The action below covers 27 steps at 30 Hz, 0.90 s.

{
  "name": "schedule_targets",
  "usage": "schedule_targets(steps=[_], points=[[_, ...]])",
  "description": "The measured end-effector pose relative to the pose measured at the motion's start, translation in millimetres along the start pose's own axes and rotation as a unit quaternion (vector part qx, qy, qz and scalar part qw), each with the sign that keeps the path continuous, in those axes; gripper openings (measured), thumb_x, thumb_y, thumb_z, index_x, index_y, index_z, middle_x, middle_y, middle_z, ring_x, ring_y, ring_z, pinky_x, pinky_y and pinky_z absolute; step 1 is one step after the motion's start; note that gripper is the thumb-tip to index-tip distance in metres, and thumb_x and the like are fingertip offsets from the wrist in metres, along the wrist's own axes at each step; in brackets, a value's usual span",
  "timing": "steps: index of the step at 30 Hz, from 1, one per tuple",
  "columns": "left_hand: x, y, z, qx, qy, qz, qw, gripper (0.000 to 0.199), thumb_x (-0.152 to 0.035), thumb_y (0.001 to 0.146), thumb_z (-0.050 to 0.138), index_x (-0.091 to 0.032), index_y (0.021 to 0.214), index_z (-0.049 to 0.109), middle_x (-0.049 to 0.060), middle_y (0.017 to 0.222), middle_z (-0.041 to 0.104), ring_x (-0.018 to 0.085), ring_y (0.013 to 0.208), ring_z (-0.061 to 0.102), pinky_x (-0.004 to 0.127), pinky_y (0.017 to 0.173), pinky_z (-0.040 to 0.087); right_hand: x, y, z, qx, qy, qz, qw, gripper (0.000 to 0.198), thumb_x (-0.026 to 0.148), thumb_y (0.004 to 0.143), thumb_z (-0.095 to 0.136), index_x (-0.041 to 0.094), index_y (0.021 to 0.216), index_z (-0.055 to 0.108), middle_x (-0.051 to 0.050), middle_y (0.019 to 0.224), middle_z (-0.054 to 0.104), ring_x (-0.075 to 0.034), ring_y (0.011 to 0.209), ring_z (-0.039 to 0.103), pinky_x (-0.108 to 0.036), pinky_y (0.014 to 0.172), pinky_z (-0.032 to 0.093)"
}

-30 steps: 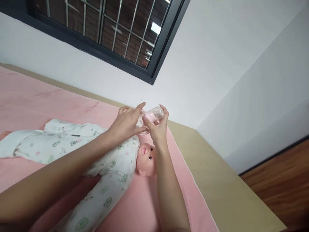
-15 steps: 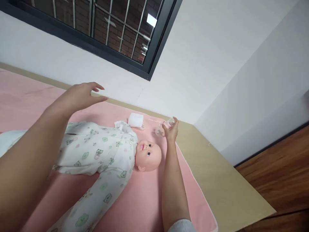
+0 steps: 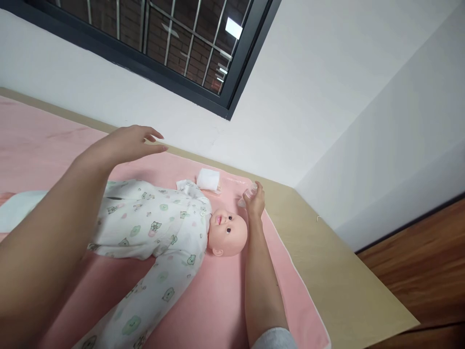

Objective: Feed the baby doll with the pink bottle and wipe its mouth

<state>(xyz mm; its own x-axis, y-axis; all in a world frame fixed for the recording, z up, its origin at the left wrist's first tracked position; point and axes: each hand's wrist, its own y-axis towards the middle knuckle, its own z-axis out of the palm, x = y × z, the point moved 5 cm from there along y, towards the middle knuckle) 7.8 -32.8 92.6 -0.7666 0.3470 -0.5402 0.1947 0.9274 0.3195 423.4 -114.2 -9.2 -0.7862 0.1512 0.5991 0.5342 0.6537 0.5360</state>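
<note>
At the far corner of the pink cloth, the right hand is wrapped around a small clear bottle; whether its base touches the cloth cannot be told. Judged light, stiff and smooth, possibly slippery; best gripped around the middle. Left hand: fingers and thumb apart, holding nothing. A white packet and the doll lie nearby, the head beside the right forearm.
</note>
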Motion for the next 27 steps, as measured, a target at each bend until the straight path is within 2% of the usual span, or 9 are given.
schedule_targets(steps=[8,12,21,27], points=[[-7,-3,7,0.057,-0.014,-0.019,0.998,0.054,-0.052,0.085,0.057,-0.019,0.128,0.059,0.009,0.127,0.064,0.027,0.107,0.061,0.039,0.090,0.048,1,3,-1,-0.008,-0.008,0.013,1.000,0.066,0.033,0.074,0.057,0.029,0.138,0.044,-0.007,0.119,0.057,-0.021,0.103,0.058,-0.027,0.076,0.041],[-10,-4,9,0.062,-0.018,-0.015,0.998,0.056,-0.052,0.085,0.057,-0.018,0.129,0.059,0.010,0.127,0.064,0.028,0.108,0.061,0.039,0.091,0.047,1,5,0,-0.004,-0.016,0.030,0.999,0.068,0.033,0.072,0.058,0.031,0.138,0.044,-0.006,0.117,0.057,-0.020,0.100,0.058,-0.026,0.073,0.040],[-11,-2,12,0.090,0.003,-0.012,0.996,0.057,-0.054,0.086,0.056,-0.021,0.131,0.056,0.008,0.129,0.062,0.027,0.111,0.060,0.039,0.095,0.046,-3,10,1,-0.013,0.003,0.023,1.000,0.067,0.030,0.069,0.062,0.031,0.135,0.049,-0.005,0.110,0.057,-0.020,0.095,0.058,-0.026,0.068,0.037],[-11,-3,12,0.095,-0.001,-0.001,0.995,0.058,-0.055,0.085,0.056,-0.021,0.131,0.055,0.009,0.129,0.061,0.028,0.112,0.059,0.041,0.095,0.045,-10,7,6,-0.024,0.018,0.011,0.999,0.067,0.035,0.074,0.060,0.031,0.139,0.044,-0.007,0.114,0.056,-0.020,0.095,0.058,-0.026,0.070,0.042]])
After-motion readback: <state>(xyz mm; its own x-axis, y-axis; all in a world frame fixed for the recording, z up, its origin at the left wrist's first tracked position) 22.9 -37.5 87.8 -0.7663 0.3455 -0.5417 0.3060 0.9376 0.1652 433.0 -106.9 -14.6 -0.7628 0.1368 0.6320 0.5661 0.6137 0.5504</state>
